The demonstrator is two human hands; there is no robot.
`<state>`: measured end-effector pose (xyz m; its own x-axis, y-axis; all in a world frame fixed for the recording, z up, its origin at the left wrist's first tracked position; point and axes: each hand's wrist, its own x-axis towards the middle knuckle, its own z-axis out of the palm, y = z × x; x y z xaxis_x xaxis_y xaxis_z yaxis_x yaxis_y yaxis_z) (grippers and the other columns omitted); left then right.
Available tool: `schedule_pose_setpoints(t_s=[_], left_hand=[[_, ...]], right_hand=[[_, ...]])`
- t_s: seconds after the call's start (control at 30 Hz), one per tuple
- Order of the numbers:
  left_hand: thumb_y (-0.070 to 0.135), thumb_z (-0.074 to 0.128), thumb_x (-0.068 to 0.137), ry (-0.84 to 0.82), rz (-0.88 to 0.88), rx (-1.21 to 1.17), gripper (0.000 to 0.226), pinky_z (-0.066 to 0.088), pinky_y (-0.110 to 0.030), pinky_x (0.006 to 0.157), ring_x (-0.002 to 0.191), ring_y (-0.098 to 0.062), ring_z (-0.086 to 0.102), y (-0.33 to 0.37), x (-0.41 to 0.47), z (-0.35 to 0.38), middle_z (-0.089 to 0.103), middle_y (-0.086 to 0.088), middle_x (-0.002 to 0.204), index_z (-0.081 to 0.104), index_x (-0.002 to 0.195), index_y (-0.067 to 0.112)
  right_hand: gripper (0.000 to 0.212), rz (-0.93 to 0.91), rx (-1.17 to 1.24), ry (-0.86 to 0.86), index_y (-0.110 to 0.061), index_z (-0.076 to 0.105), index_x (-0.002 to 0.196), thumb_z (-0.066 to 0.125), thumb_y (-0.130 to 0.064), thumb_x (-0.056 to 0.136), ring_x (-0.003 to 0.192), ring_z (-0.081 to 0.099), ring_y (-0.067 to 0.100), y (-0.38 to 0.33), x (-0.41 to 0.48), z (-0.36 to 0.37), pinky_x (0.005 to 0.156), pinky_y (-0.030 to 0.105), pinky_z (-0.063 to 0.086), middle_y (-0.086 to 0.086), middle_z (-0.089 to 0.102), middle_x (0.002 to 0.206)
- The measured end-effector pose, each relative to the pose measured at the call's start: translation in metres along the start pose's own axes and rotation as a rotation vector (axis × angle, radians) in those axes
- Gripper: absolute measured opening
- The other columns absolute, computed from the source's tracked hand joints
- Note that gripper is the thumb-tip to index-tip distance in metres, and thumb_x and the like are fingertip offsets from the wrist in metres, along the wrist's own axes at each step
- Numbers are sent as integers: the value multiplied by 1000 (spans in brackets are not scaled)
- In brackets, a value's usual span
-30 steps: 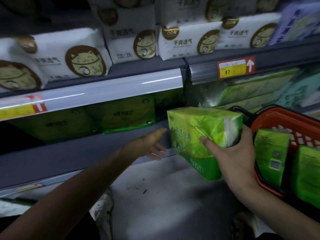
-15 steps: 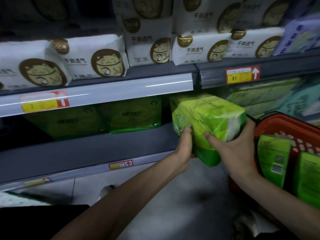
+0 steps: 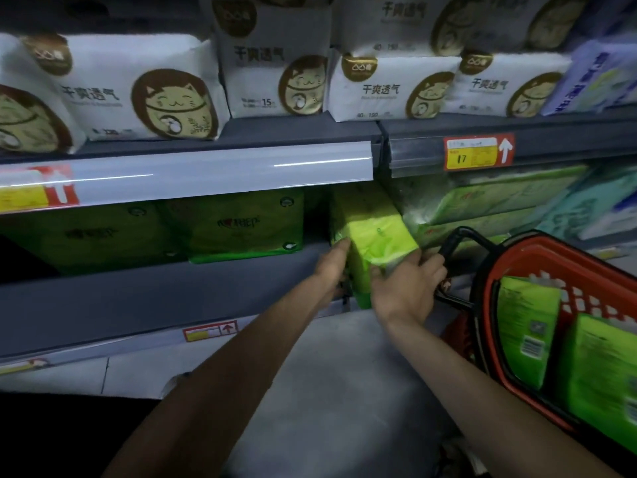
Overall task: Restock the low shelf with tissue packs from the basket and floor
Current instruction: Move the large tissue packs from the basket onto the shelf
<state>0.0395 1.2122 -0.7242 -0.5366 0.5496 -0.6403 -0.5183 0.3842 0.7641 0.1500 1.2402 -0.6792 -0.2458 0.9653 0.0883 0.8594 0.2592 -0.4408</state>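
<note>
Both hands clamp a green tissue pack, left hand on its side, right hand at its near end; its long axis points ahead into the low shelf gap.

1. There is only one view, from the camera on my head; no second view shares the scene.
2. It faces forward and down at the low shelf, close enough that my forearms run up from the bottom edge.
3. My left hand and right hand sit near centre.
4. The red basket fills the lower right; white packs line the top.
</note>
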Motion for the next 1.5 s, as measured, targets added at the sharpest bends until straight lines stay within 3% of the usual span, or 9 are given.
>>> schedule_pose_setpoints(t_s=[0.17,0.37,0.5,0.63,0.93,1.13,1.3,1.4,1.5], left_hand=[[103,59,49,-7,45,-140,110,46,-49,112,131,-22,58,-32,22,19,59,7,146,55,143,46],[72,77,67,-61,97,-197,101,47,-47,112,135,-18,53,-26,-1,20,50,11,152,35,157,47],[63,83,64,-42,142,-210,91,46,-42,114,133,-12,55,-29,9,22,56,14,148,52,148,44],[55,82,66,-33,245,-161,83,52,-33,106,120,-9,65,-25,17,17,70,12,131,58,145,39],[62,75,84,-96,166,7,93,32,-33,115,150,-20,36,3,20,-4,32,4,166,32,161,33],[50,73,91,-83,160,112,69,45,-36,107,137,-23,52,2,-10,-13,52,1,154,49,152,28],[25,79,91,-48,271,449,88,34,-28,118,148,-24,39,2,-44,-58,39,-7,162,29,162,15],[38,80,88,3,279,639,93,38,-35,118,145,-24,42,6,-73,-92,38,-6,163,27,162,22],[71,71,75,55,312,849,105,42,-41,117,145,-27,43,13,-103,-127,41,-7,161,25,162,35]], right_hand=[[60,-41,-32,-161,-3,54,129,73,-42,87,121,55,39,7,10,-20,85,37,46,18,54,129],[96,742,921,-471,-25,49,140,77,-69,59,111,67,39,-7,29,3,73,52,61,11,65,128],[41,805,1126,-369,-16,61,128,75,-29,92,107,69,36,-4,34,26,75,49,61,13,70,123],[31,786,1216,-360,-17,66,126,71,-17,95,108,70,34,-2,41,37,73,43,62,13,71,123],[41,848,1053,-434,-17,59,134,70,-28,96,122,60,33,-20,60,30,74,48,57,10,62,129],[50,757,893,-665,-7,58,127,67,-42,92,99,67,36,-10,40,9,66,43,54,19,67,119],[63,516,706,-562,-4,68,109,77,-29,52,92,70,43,3,37,4,75,61,61,20,72,105],[28,277,447,-557,-5,68,90,75,-28,76,103,67,42,-27,11,-39,91,56,58,18,71,106],[42,44,241,-579,-5,67,123,72,-31,90,116,62,38,-52,-9,-69,97,38,53,16,69,121]])
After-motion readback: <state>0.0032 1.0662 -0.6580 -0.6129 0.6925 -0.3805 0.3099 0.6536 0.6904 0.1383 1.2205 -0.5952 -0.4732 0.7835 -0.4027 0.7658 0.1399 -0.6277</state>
